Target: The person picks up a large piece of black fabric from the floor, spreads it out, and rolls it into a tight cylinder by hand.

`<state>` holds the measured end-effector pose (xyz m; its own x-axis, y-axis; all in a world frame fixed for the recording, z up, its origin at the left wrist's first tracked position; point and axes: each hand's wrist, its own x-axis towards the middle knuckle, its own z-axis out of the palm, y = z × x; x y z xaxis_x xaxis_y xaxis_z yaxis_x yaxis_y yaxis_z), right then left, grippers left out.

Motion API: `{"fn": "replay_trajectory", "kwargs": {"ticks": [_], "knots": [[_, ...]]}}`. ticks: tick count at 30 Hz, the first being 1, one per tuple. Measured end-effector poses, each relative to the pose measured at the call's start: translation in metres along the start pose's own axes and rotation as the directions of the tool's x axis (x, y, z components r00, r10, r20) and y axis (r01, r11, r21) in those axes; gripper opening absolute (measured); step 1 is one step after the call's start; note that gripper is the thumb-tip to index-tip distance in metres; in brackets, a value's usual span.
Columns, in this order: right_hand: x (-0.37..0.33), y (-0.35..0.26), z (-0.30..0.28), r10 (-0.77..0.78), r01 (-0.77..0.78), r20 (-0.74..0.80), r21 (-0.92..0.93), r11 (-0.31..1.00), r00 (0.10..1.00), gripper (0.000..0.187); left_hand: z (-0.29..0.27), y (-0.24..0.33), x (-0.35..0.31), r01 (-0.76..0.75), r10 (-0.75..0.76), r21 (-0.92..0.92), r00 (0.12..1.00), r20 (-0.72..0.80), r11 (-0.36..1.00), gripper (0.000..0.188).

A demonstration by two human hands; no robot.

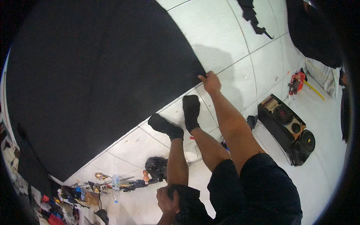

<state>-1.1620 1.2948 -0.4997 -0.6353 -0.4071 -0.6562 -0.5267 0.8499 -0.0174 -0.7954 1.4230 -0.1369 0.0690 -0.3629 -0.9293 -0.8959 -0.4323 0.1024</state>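
Note:
A large sheet of black fabric (105, 75) is spread over the white tiled floor on the left and centre. My right hand (210, 82) reaches forward and down to its right-hand corner. The fingers there are closed on the fabric's edge, with the thumb on top. My left hand (167, 202) lies against my bent knee, at the hem of my dark shorts, and holds nothing that I can see. Part of its fingers is hidden. Both my feet, in black socks (192, 108), stand on the tiles just beside the fabric's near edge.
On the right lies a speaker box (288, 127) with round cones, near a red tool (297, 83) and a yellow strip (314, 90). Black scraps (252, 17) lie far off. At the lower left are a plastic bottle (116, 183), a black bundle (156, 167) and mixed clutter (67, 206).

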Motion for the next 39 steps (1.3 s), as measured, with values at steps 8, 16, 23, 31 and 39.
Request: {"fn": "replay_trajectory", "kwargs": {"ticks": [8,16,23,31,39], "knots": [[0.032,0.059,0.017,-0.466,0.489,-0.213,0.070,0.870,0.859,0.026,-0.006,0.026,0.005,0.032,-0.030,-0.083,0.999,0.025,0.996,0.039],[0.016,0.037,0.012,-0.406,0.405,-0.114,-0.033,0.914,0.907,0.029,0.009,0.022,0.000,-0.026,0.025,-0.073,1.000,-0.012,0.997,0.039],[0.032,0.053,0.008,-0.455,0.446,-0.062,-0.114,0.888,0.888,0.030,0.010,0.026,0.001,-0.022,0.021,-0.056,1.000,-0.012,0.998,0.039],[0.037,0.048,0.014,-0.426,0.427,0.034,-0.063,0.902,0.904,0.031,0.016,0.015,-0.006,0.014,-0.016,-0.114,1.000,-0.020,0.993,0.040],[0.009,0.002,-0.005,-0.611,0.551,-0.151,-0.306,0.777,0.777,0.045,0.020,0.010,-0.005,0.030,-0.031,-0.184,0.999,-0.007,0.982,0.042]]}}
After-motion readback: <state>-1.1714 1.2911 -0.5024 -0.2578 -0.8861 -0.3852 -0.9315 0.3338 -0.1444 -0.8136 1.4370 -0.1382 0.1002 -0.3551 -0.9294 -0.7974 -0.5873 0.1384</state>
